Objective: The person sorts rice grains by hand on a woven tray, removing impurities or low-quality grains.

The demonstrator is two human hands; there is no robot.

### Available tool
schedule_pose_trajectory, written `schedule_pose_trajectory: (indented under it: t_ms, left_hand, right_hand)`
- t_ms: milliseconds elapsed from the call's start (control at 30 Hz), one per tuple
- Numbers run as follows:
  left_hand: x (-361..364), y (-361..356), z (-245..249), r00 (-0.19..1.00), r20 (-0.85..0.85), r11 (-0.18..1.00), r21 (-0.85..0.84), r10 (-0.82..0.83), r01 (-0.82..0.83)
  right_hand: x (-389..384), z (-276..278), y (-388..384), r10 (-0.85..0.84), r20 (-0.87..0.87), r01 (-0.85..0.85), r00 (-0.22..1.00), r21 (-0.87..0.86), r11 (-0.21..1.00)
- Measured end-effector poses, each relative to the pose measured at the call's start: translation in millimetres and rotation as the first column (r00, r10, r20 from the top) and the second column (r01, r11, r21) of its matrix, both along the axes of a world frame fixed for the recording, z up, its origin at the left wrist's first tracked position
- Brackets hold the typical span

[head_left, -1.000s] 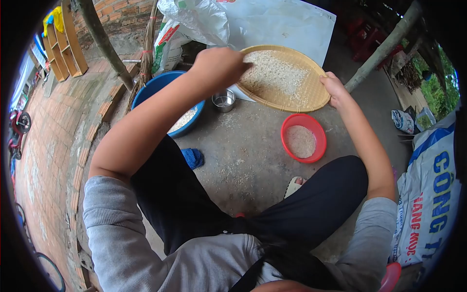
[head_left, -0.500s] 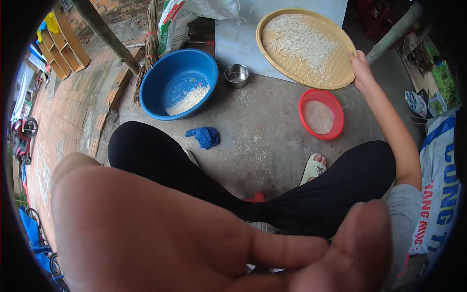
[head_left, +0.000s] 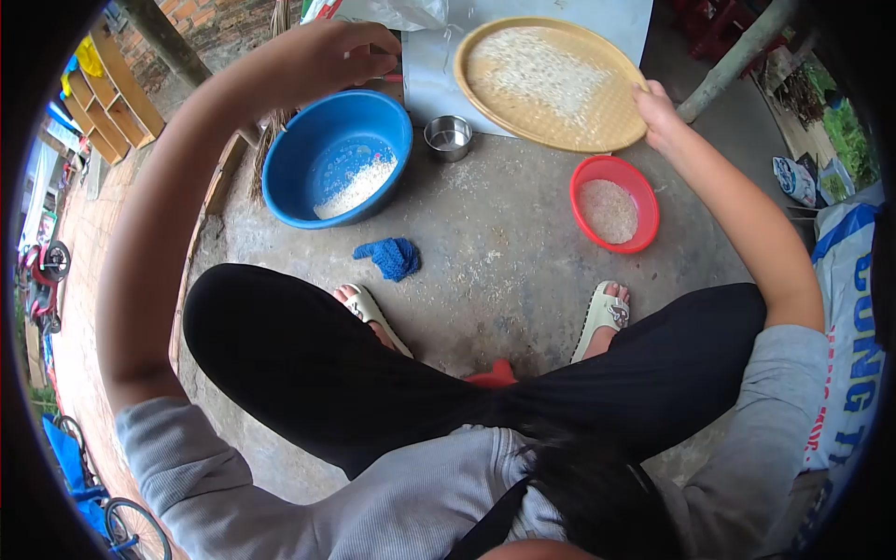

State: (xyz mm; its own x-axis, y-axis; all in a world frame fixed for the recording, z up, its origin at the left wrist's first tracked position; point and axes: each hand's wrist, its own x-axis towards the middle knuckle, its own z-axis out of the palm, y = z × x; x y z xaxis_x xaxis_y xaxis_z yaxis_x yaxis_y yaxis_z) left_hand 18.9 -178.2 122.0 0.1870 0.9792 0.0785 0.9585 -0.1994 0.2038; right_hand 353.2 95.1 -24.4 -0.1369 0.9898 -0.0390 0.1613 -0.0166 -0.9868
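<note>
My right hand (head_left: 657,114) grips the right rim of a round woven winnowing tray (head_left: 611,119), which is raised and tilted. White grains that look like rice (head_left: 541,73) are spread over it. My left hand (head_left: 350,56) is stretched out above the far side of a blue basin (head_left: 280,177), slightly blurred, fingers forward and thumb apart, with nothing seen in it. A heap of white grains (head_left: 359,189) lies in the basin. Below the tray stands a red bowl (head_left: 651,210) holding more grains (head_left: 609,213).
A small metal bowl (head_left: 448,138) stands beside the basin. Crumpled blue cloth (head_left: 392,259) and scattered grains lie on the concrete floor (head_left: 485,308). A printed sack (head_left: 845,327) is at the right, a wooden pole (head_left: 737,65) behind the tray, and a wooden rack (head_left: 112,93) at the far left.
My left hand has moved from close before the camera to over the basin's far side. My right hand still holds the tray, which now appears slightly further left and higher.
</note>
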Motion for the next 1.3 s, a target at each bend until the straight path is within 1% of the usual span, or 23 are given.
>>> schedule_pose_trajectory:
  t_ms: [33,67,133,167,200,233,267,300,333,367,433,467,533,567,767,867,933,967,1067,1100,1200,1233,1300]
  left_hand:
    - [-8.3,26.3,-3.6,0.987,-0.044,0.931,-0.328,0.155,-0.161]
    - [-26.1,52.5,-19.4,0.968,-0.022,0.845,-0.484,0.25,-0.229]
    - [-41.7,82.5,-56.3,0.888,0.092,0.789,-0.506,0.451,-0.348]
    - [-47.2,98.1,-85.5,0.758,0.232,0.714,-0.578,0.609,-0.396]
    - [-50.1,108.1,-119.5,0.565,0.419,0.671,-0.646,0.711,-0.364]
    - [-43.9,107.2,-156.1,0.319,0.651,0.72,-0.665,0.689,-0.197]
    - [-31.2,118.0,-213.2,-0.049,0.801,0.769,-0.587,0.596,-0.253]
    - [-8.3,120.5,-265.8,-0.181,0.915,0.866,-0.4,0.36,-0.3]
    - [13.8,109.8,-289.6,-0.132,0.861,0.797,-0.505,0.491,-0.332]
    - [31.5,95.5,-310.5,-0.091,0.782,0.709,-0.602,0.617,-0.368]
    - [41.4,72.8,-354.5,-0.26,0.722,0.705,-0.688,0.642,-0.172]
    - [45.1,66.3,-386.2,-0.273,0.703,0.688,-0.707,0.657,-0.163]
    - [38.1,67.3,-426.5,-0.163,0.771,0.66,-0.617,0.615,-0.429]
    - [39.8,62.3,-427.6,-0.088,0.769,0.627,-0.576,0.633,-0.525]
    - [33.8,48.2,-485.2,0.022,0.803,0.635,-0.454,0.596,-0.625]
    - [36.0,52.6,-466.9,0.076,0.82,0.679,-0.414,0.567,-0.606]
    - [28.8,53.3,-464.9,0.104,0.822,0.662,-0.37,0.56,-0.652]
    - [25.2,54.0,-469.7,0.002,0.854,0.616,-0.373,0.52,-0.694]
    - [18.7,54.1,-479.0,-0.109,0.889,0.547,-0.365,0.444,-0.753]
    - [24.1,54.1,-475.9,-0.117,0.886,0.543,-0.374,0.448,-0.752]
    - [32.1,59.9,-473.7,-0.076,0.889,0.705,-0.407,0.451,-0.581]
    - [28.3,61.0,-479.2,-0.077,0.887,0.706,-0.413,0.456,-0.575]
    - [26.3,60.3,-486.6,-0.15,0.908,0.594,-0.374,0.392,-0.712]
  right_hand:
    - [-15.6,0.9,-10.8,0.042,-0.076,-0.045,0.996,-0.038,0.998]
    - [-22.6,-6.8,-13.4,0.044,-0.079,-0.048,0.996,-0.052,0.997]
    - [-35.8,-27.2,-13.5,0.186,0.023,-0.186,0.982,-0.02,0.982]
    - [-41.4,-35.5,-23.6,0.188,0.017,-0.187,0.982,-0.027,0.982]
    - [-45.3,-40.6,-35.1,0.208,0.046,-0.206,0.977,-0.039,0.978]
    - [-46.8,-45.5,-42.8,0.224,0.077,-0.221,0.972,-0.047,0.974]
    - [-46.5,-54.4,-45.2,0.215,0.083,-0.212,0.973,-0.038,0.976]
    - [-46.3,-67.3,-45.3,0.241,0.25,-0.252,0.938,0.013,0.968]
    - [-45.4,-78.8,-42.9,0.253,0.416,-0.301,0.873,0.053,0.952]
    - [-43.3,-89.9,-40.8,0.25,0.428,-0.3,0.868,0.052,0.953]
    - [-39.7,-119.2,-40.1,0.385,0.567,-0.446,0.728,-0.034,0.894]
    - [-38.6,-143.6,-43.9,0.4,0.569,-0.448,0.718,-0.061,0.892]
    - [-53.3,-187.5,-33.6,0.38,0.718,-0.371,0.584,-0.18,0.911]
    - [-61.0,-217.3,-31.4,0.251,0.797,-0.308,0.55,-0.086,0.948]
    - [-77.0,-280.3,-73.0,0.222,0.766,-0.207,0.603,-0.118,0.971]
    - [-79.1,-302.4,-70.9,0.145,0.813,-0.136,0.564,-0.082,0.987]
    - [-78.0,-314.6,-74.6,0.08,0.734,-0.155,0.675,0.034,0.987]
    - [-77.9,-318.3,-74.5,0.089,0.738,-0.16,0.669,0.025,0.987]
    - [-79.7,-314.7,-72.6,0.159,0.641,-0.24,0.751,0.041,0.97]
    - [-79.6,-310.8,-73.6,0.093,0.643,-0.215,0.76,0.115,0.97]
    - [-78.2,-295.5,-75.8,-0.069,0.67,-0.127,0.739,0.239,0.963]
    - [-75.2,-291.4,-77.9,-0.163,0.694,-0.068,0.702,0.293,0.954]
    - [-70.9,-293.3,-72.7,-0.138,0.673,-0.058,0.726,0.261,0.964]
